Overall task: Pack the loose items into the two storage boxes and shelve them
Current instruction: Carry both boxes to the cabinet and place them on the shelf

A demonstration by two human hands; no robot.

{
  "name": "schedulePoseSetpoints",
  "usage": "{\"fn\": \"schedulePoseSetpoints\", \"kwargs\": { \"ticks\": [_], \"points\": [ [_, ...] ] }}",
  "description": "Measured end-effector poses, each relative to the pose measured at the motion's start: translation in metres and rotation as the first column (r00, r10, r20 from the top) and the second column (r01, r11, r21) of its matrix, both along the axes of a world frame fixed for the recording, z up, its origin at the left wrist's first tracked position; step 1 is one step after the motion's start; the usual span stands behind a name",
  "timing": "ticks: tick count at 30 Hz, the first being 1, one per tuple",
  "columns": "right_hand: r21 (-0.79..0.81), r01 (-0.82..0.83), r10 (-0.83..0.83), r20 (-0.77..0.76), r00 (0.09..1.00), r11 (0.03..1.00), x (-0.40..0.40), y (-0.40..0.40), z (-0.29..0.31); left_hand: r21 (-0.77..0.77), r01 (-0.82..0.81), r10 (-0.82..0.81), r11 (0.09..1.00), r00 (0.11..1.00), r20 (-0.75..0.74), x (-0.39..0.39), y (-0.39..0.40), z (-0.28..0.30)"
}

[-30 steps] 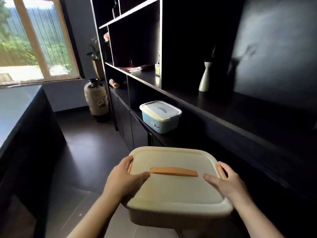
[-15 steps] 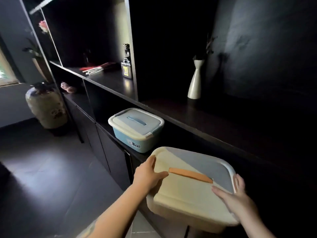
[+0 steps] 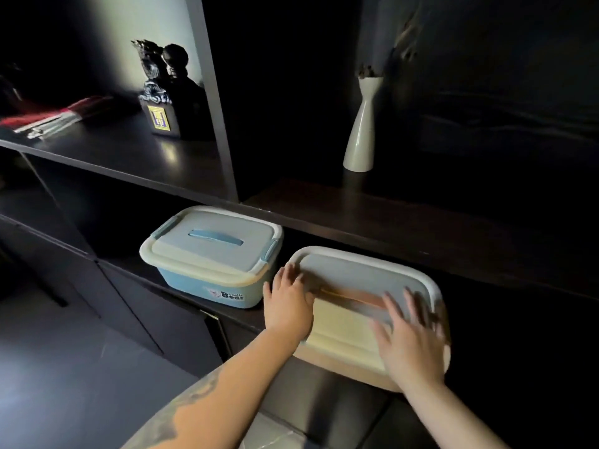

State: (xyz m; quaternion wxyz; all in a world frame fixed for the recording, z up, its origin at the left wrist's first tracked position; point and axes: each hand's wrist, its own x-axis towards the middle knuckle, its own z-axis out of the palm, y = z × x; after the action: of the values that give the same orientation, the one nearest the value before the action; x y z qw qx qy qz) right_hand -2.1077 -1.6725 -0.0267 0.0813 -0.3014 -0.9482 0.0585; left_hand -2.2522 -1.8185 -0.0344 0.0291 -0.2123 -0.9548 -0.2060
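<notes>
On the upper shelf (image 3: 107,150) at far left we see red and white flat items (image 3: 48,119), blurred beyond identification, and a dark figurine (image 3: 160,92) with a yellow label standing just left of a vertical divider (image 3: 214,98). Below it, on the lower shelf (image 3: 233,314), the blue box (image 3: 207,257) sits closed, its lid latched with blue clips and its handle lying flat; a "Bear" label shows on its front wall. Just right of this box, our left hand (image 3: 288,306) rests on the left edge of the beige box (image 3: 350,306), fingers extended and lightly spread, palm against the lid, gripping nothing. The beige box sits near the blue box without touching it, lid on, orange handle (image 3: 350,294) lying flat across the top; its rear part lies under the upper shelf, and its front corner projects past the lower shelf edge. Our right hand (image 3: 408,338) lies over the right part of the lid with fingers straight and apart; it is motion-blurred, and we cannot tell whether it is pressing on the lid. Above, to the right of the divider, a white vase (image 3: 361,128) stands upright.
</notes>
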Motion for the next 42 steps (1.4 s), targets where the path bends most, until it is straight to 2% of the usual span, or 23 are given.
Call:
{"fn": "schedulePoseSetpoints", "kwargs": {
  "ticks": [2,5,7,16,22,26,30,32,33,35,37,39,40,42],
  "points": [
    [-0.042,-0.132,0.134,0.048,0.99,0.99,-0.012,-0.03,-0.01,-0.004,0.079,-0.079,0.997,0.99,-0.118,0.009,-0.006,-0.01],
    [0.0,-0.113,0.113,0.047,0.992,0.994,-0.019,-0.042,-0.018,-0.005,0.166,-0.162,0.986,0.953,-0.255,0.019,-0.018,-0.023],
    [0.046,-0.096,0.093,0.046,0.995,0.994,-0.02,-0.04,-0.02,-0.022,0.191,-0.189,0.981,0.941,-0.28,0.015,-0.021,-0.026],
    [-0.036,-0.111,0.115,0.108,0.987,0.993,-0.059,-0.022,-0.015,-0.126,0.139,-0.152,0.982,0.983,-0.1,-0.017,-0.005,-0.016],
    [-0.09,-0.1,0.102,0.01,0.995,0.991,-0.078,-0.019,-0.021,-0.145,0.127,-0.14,0.981,0.987,-0.082,-0.032,0.0,-0.014],
    [-0.095,-0.081,0.079,-0.026,0.997,0.992,-0.077,-0.016,-0.025,-0.079,0.172,-0.179,0.982,0.98,-0.089,-0.026,-0.009,-0.015],
    [-0.07,-0.06,0.057,-0.05,0.997,0.996,-0.079,-0.018,-0.024,-0.003,0.323,-0.32,0.946,0.937,-0.141,-0.018,-0.049,-0.028],
    [-0.093,0.025,-0.028,-0.031,0.999,0.995,-0.082,-0.031,-0.022,-0.013,0.443,-0.441,0.896,0.888,-0.129,-0.018,-0.087,-0.041],
    [-0.084,0.08,-0.082,-0.027,0.996,0.993,-0.083,-0.044,-0.021,-0.005,0.462,-0.46,0.887,0.883,-0.095,-0.02,-0.111,-0.048],
    [-0.016,0.12,-0.121,-0.098,0.988,0.993,-0.086,-0.086,-0.025,0.016,0.388,-0.388,0.922,0.922,0.007,-0.032,-0.163,-0.066],
    [0.018,0.029,-0.025,-0.213,0.977,0.999,-0.096,-0.151,-0.036,0.034,0.254,-0.256,0.967,0.962,0.098,-0.052,-0.217,-0.086],
    [-0.044,-0.165,0.147,-0.279,0.949,0.985,-0.111,-0.215,-0.05,0.033,0.186,-0.188,0.982,0.973,0.136,-0.075,-0.256,-0.1],
    [-0.064,-0.271,0.245,-0.268,0.932,0.961,-0.123,-0.241,-0.059,0.027,0.186,-0.188,0.982,0.973,0.132,-0.091,-0.269,-0.106],
    [-0.087,-0.426,0.413,-0.135,0.901,0.901,-0.148,-0.281,-0.077,0.008,0.21,-0.209,0.978,0.968,0.137,-0.12,-0.283,-0.115]
  ]
}}
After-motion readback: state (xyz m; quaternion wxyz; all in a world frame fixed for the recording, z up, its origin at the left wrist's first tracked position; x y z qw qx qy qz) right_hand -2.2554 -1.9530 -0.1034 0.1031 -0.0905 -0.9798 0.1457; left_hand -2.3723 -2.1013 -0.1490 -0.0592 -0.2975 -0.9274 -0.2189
